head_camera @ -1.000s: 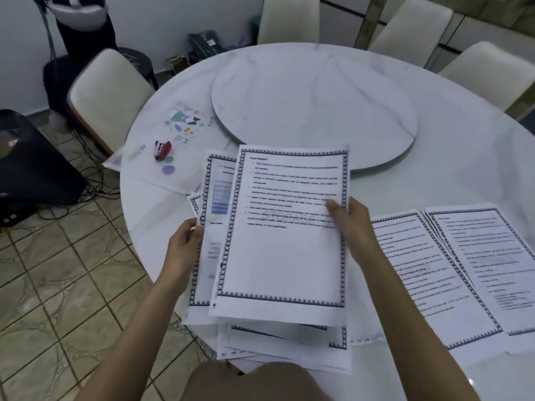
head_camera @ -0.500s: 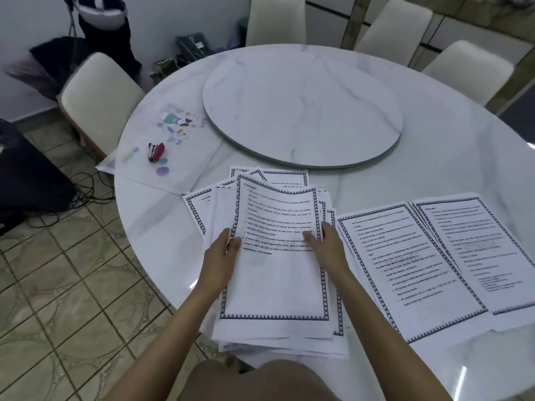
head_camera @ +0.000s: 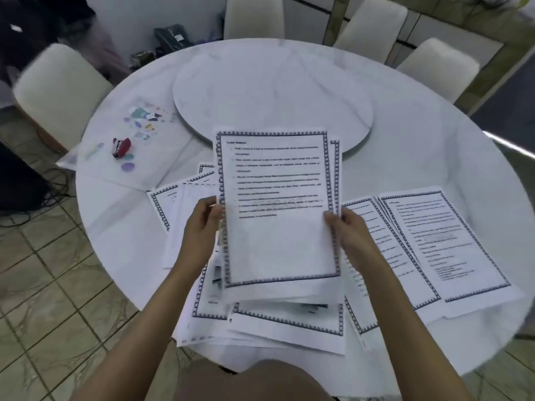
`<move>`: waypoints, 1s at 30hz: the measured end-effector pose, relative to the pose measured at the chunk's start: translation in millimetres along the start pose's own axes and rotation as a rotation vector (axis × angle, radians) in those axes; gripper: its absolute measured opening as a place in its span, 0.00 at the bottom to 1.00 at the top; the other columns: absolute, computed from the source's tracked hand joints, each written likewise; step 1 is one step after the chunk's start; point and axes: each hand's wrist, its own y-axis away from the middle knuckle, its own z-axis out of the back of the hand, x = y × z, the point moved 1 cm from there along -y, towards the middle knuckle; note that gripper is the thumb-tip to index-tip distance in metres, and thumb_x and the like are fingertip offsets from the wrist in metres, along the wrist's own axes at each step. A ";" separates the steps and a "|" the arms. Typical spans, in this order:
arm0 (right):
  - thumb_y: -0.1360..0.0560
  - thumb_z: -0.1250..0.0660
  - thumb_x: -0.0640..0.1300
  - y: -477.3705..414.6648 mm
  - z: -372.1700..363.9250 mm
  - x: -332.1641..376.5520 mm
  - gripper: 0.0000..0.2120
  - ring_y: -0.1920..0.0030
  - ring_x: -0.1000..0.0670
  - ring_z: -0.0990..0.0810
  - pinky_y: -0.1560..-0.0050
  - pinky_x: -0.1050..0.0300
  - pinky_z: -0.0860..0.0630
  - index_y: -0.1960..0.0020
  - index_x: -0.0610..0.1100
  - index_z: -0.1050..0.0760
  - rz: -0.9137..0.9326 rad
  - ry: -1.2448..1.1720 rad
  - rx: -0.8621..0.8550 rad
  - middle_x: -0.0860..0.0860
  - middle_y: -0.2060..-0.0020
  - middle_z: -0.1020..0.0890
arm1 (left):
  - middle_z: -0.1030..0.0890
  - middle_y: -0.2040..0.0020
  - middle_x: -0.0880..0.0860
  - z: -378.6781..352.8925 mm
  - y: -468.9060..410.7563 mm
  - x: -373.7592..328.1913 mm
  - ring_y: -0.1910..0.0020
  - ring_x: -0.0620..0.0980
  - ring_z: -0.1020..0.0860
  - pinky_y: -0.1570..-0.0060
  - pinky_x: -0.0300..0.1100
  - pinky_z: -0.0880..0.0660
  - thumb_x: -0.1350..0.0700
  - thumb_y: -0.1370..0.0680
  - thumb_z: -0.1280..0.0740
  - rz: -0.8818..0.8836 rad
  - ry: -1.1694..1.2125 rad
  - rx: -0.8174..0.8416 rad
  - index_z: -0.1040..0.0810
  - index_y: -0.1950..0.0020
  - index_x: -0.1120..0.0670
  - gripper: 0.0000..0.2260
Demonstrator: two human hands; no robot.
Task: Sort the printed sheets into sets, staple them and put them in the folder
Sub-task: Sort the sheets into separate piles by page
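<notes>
Left hand (head_camera: 202, 227): fingers (head_camera: 214, 209) pinched on left edge of held sheets (head_camera: 278, 215). Right hand (head_camera: 351, 238): fingers (head_camera: 330, 218) clamped on right edge. Held sheets lifted, tilted, above loose pile (head_camera: 289, 325) at near desk (head_camera: 419, 146) edge. Two sets (head_camera: 451, 247) flat just right of pile, overlapping. Stapler (head_camera: 121, 146) on folder (head_camera: 165, 166), far left, well apart from hands. Turntable (head_camera: 272, 91) behind.

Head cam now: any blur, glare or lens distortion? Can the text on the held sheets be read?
Head view: motion blur throughout, worst at the left where the chair smears; text on the held sheets is soft, lines visible but unreadable; a glare streak crosses the right edge of the table; the wide-angle lens bows the table rim.
</notes>
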 end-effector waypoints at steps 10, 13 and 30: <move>0.22 0.39 0.41 -4.1 134.5 -28.6 0.12 0.55 0.44 0.23 0.49 0.49 0.25 0.42 0.39 0.25 -0.045 0.163 -0.307 0.38 0.46 0.21 | 0.22 0.43 0.54 -1.2 25.5 40.8 0.48 0.53 0.23 0.48 0.45 0.27 0.55 0.21 0.38 0.329 -0.232 0.028 0.26 0.38 0.52 0.12; 0.22 0.39 0.40 -0.9 159.6 -44.4 0.13 0.52 0.44 0.25 0.48 0.50 0.29 0.40 0.35 0.27 -0.095 0.174 -0.373 0.36 0.43 0.23 | 0.23 0.42 0.53 -24.0 33.6 40.9 0.52 0.48 0.23 0.57 0.36 0.26 0.55 0.21 0.38 0.355 -0.237 0.091 0.27 0.37 0.52 0.12; 0.22 0.40 0.41 -2.0 118.6 -90.2 0.07 0.54 0.46 0.25 0.52 0.52 0.28 0.48 0.40 0.25 -0.141 0.217 -0.203 0.44 0.56 0.23 | 0.25 0.36 0.56 -94.2 30.1 27.0 0.43 0.58 0.24 0.49 0.46 0.26 0.52 0.20 0.40 0.458 -0.516 0.285 0.34 0.30 0.56 0.20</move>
